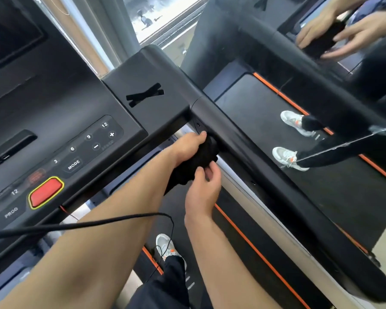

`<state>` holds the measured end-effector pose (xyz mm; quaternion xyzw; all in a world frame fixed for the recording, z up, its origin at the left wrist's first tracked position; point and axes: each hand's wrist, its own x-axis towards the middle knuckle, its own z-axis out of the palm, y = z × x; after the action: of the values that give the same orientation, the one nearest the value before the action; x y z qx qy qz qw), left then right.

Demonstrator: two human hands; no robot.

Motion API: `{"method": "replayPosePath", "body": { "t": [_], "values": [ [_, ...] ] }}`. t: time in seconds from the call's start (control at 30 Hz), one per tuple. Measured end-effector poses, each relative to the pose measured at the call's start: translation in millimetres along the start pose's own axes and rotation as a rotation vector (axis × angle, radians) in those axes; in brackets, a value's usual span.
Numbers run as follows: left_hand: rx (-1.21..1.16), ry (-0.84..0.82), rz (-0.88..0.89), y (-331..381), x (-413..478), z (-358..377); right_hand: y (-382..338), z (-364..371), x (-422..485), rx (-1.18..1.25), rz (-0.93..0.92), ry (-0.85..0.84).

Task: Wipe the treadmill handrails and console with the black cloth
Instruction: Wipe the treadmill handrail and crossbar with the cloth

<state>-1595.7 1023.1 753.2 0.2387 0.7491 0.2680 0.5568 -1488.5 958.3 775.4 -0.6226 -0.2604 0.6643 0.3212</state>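
Under the right handrail (pixel 265 170), just where it joins the console (pixel 76 130), both hands grasp the black cloth (pixel 194 163). Left hand (pixel 187 147) clenches its upper end in a full grip; right hand (pixel 204 188) pinches the lower part. A thin black cable (pixel 87 224) crosses the left forearm.

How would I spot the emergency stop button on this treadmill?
Find the dark console left of the handrail. Along its lower edge, below the MODE key, sits the stop button: the only red one, ringed in yellow.
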Motion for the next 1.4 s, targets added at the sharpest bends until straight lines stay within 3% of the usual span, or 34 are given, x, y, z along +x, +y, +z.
{"method": "replayPosePath", "body": {
  "t": [0.1,0.17,0.33,0.43,0.57,0.73,0.77,0.93,1.17,1.23,1.4],
  "values": [
    [0.029,0.017,0.016,4.1,3.2,1.8,5.3,-2.7,-7.9,-0.084,-0.067,-0.064],
    [0.220,0.126,0.128,7.0,-6.0,6.2,6.8,0.3,-9.1,-0.077,-0.029,-0.155],
    [0.756,0.425,0.453,-24.7,-29.6,27.3,6.8,5.7,10.4,0.233,0.066,-0.275],
    [1.008,0.439,0.494,-41.0,-32.0,31.6,6.7,-2.3,23.9,0.268,0.145,-0.317],
    [0.835,0.434,0.487,-21.3,-25.8,29.3,-3.4,-14.5,30.5,0.227,0.137,-0.393],
    [0.262,0.106,0.158,1.3,-3.7,-0.2,2.1,-18.2,5.7,0.064,-0.017,-0.395],
    [0.243,0.084,0.139,3.8,-2.1,-1.4,1.5,-17.3,5.2,0.025,-0.046,-0.381],
    [0.866,0.218,0.461,-5.4,-15.3,16.8,-0.7,-6.9,24.6,0.049,0.001,-0.470],
    [0.980,0.372,0.561,-27.7,-22.8,35.1,-21.5,-25.5,63.4,0.187,0.260,-0.498],
    [1.049,0.413,0.609,-29.1,-21.6,38.1,-25.2,-24.9,65.9,0.198,0.254,-0.529],
    [0.872,0.280,0.388,1.8,-19.3,22.5,-32.0,-30.5,36.9,0.090,0.094,-0.559]
  ]
}}
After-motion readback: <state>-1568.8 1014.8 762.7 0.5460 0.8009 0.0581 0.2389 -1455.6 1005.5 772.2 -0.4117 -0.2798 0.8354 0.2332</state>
